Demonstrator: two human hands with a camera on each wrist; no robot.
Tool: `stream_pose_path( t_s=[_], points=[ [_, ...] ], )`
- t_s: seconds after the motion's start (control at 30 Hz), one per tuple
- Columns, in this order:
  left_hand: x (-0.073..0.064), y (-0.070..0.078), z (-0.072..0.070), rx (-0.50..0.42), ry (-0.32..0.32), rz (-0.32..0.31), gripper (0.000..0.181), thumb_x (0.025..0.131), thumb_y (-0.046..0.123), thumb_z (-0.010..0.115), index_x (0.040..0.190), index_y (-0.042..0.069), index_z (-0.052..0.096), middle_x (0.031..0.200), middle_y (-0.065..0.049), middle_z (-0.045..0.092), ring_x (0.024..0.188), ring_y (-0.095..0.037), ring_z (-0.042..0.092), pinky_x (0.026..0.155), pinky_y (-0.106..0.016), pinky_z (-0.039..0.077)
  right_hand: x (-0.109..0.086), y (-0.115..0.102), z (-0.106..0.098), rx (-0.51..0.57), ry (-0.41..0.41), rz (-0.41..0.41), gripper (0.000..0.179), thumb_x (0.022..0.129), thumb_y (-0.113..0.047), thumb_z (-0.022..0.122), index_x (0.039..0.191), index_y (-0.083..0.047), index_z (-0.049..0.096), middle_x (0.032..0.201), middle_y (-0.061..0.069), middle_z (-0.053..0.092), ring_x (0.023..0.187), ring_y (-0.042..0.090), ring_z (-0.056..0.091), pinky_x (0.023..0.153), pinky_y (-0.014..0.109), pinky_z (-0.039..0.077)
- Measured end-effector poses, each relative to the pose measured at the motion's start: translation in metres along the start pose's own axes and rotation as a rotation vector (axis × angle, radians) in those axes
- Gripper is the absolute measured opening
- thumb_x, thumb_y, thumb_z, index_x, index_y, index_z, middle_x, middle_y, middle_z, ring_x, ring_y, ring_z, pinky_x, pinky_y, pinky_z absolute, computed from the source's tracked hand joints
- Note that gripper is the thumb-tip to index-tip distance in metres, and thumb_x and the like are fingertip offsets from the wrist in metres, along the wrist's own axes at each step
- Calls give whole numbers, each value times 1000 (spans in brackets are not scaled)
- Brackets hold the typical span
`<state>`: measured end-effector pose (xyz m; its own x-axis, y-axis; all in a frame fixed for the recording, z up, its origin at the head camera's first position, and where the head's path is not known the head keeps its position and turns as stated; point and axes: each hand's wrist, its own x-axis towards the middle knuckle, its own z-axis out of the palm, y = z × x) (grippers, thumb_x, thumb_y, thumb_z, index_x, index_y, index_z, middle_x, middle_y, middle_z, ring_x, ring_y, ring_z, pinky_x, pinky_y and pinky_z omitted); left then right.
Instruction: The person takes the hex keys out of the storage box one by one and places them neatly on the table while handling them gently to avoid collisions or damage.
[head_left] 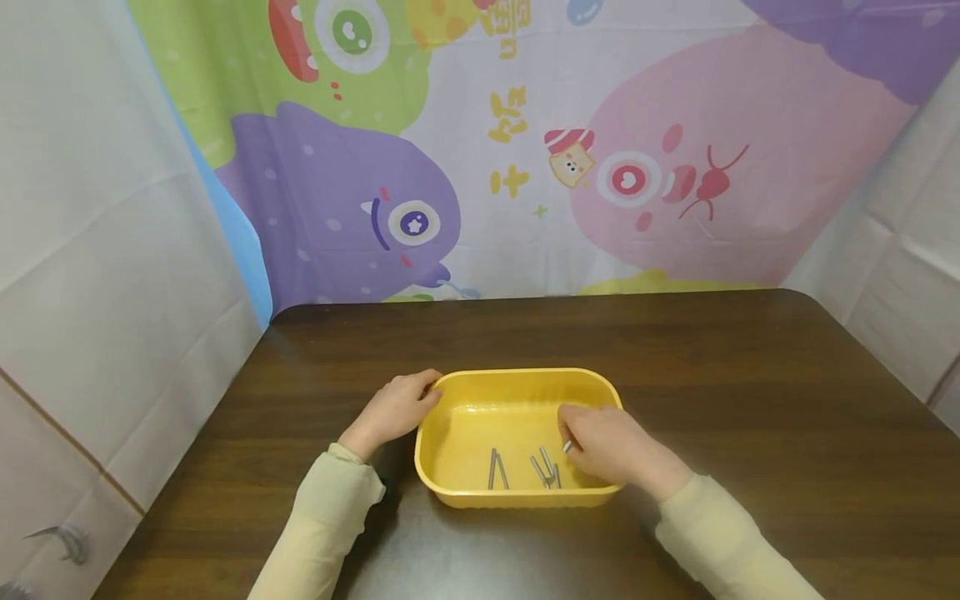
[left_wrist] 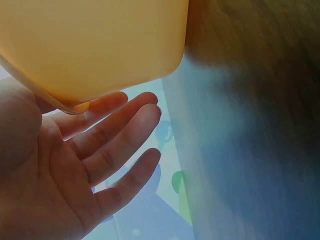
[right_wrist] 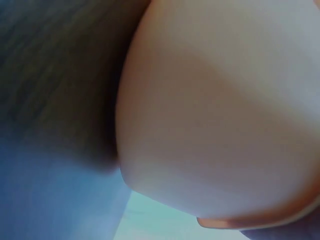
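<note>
A yellow plastic basin (head_left: 517, 499) with rounded corners sits on the dark wood table. My left hand (head_left: 401, 404) grips its far left corner at the rim; in the left wrist view the fingers (left_wrist: 125, 135) spread loosely along the outside, with the thumb mostly hidden behind the rim. Inside the basin at the right, my right hand (head_left: 611, 442) pinches a short grey metal rod (head_left: 567, 447), of which only one end shows. Two similar rods (head_left: 492, 471) lean toward the near wall, and a cluster of several more rods (head_left: 538, 472) lies just left of the right hand.
The brown table (head_left: 712, 358) spreads around the basin on all sides. Behind it hangs a curtain (head_left: 517, 250) printed with cartoon monsters. Pale sheets, one of them the left sheet (head_left: 112, 233), flank the table. The basin's outer wall (right_wrist: 210, 115) fills most of the right wrist view.
</note>
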<state>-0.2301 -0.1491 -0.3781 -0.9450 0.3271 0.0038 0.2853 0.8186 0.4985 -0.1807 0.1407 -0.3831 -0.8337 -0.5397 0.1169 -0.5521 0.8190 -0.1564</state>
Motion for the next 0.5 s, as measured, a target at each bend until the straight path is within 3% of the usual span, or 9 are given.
stream_pose_path(
  t_s=[0.5],
  points=[
    [1, -1, 1, -6, -8, -3, 27, 93, 21, 48, 116, 10, 57, 83, -2, 59, 60, -12, 49, 58, -26, 41, -1, 15, -23, 153, 90, 52, 14, 74, -11, 57, 75, -18, 45, 61, -8, 40, 55, 7, 39, 53, 23, 34]
  ],
)
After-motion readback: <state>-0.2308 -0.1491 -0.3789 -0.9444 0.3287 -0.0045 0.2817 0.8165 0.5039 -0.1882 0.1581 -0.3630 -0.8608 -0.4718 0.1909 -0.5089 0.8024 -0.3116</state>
